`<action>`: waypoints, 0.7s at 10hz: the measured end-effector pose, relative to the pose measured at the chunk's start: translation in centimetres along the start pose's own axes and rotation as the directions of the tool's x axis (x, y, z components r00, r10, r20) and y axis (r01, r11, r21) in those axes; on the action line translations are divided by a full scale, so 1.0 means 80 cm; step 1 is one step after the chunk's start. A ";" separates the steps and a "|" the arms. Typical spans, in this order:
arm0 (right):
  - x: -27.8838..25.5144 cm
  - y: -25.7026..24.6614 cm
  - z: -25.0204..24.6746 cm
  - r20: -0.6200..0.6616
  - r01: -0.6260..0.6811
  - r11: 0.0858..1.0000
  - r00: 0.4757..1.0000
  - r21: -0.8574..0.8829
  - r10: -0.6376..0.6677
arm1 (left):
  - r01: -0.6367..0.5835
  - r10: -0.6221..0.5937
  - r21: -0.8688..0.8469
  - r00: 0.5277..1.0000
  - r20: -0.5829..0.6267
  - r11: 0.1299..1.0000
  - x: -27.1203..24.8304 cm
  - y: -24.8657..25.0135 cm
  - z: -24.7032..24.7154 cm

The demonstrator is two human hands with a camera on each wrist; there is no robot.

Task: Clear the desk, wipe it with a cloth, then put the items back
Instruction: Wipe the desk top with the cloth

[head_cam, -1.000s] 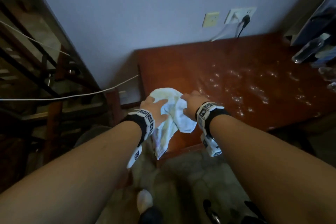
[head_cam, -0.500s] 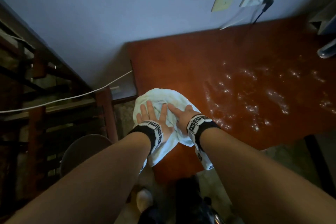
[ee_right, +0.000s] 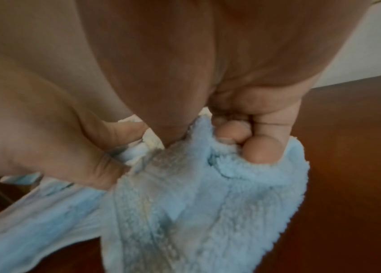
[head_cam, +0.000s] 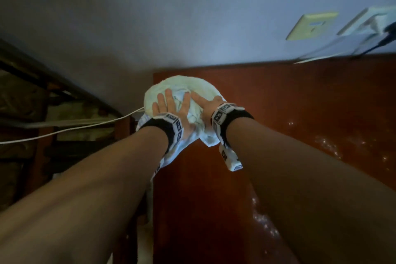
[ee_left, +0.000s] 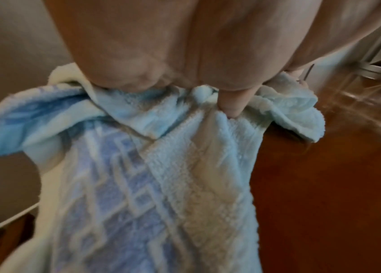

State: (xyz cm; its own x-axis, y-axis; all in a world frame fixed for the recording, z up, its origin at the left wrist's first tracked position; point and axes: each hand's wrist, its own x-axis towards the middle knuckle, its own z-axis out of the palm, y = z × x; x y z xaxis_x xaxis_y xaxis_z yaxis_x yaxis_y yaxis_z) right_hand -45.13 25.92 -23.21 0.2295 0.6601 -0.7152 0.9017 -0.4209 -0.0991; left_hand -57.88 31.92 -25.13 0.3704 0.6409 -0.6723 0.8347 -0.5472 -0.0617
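Observation:
A pale blue and white towel cloth (head_cam: 182,85) lies bunched at the far left corner of the red-brown desk (head_cam: 278,124), with one end hanging over the left edge. My left hand (head_cam: 169,109) presses flat on it, fingers spread and straight. My right hand (head_cam: 205,105) sits beside it on the cloth, index finger stretched out. In the right wrist view the other fingertips (ee_right: 261,149) curl into the cloth's (ee_right: 184,203) folds. In the left wrist view my left hand (ee_left: 208,83) pushes down on the cloth (ee_left: 161,166).
Shiny wet streaks (head_cam: 327,143) mark the desk to the right of my arms. Wall plates (head_cam: 310,25) with a plugged cable sit above the desk's back edge. A white cord (head_cam: 64,132) runs left across a wooden rack (head_cam: 32,103) beside the desk.
Both hands have pushed the cloth away along the desk's left edge, up to the back corner by the wall. The left hand went from gripping to lying flat.

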 end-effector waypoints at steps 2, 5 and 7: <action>0.051 0.066 -0.053 -0.101 0.092 0.996 0.991 0.010 -0.091 | -0.002 0.000 -0.029 0.998 -0.057 1.000 0.045 0.043 -0.040; 0.068 0.192 -0.067 -0.113 0.048 0.998 0.993 0.042 -0.043 | -0.152 0.155 0.056 0.987 -0.044 0.987 0.063 0.125 -0.066; 0.036 0.249 -0.047 -0.106 0.048 0.998 0.993 -0.046 -0.052 | -0.272 0.280 0.162 0.960 -0.026 0.949 0.052 0.163 -0.065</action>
State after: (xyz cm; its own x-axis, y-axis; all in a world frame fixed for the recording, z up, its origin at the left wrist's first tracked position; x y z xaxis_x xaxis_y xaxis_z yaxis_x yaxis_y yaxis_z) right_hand -25.15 21.82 -24.66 0.2193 0.7433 -0.6319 0.9277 -0.3595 -0.1009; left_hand -43.35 30.22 -24.90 0.5998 0.4763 -0.6430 0.6249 -0.7807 0.0046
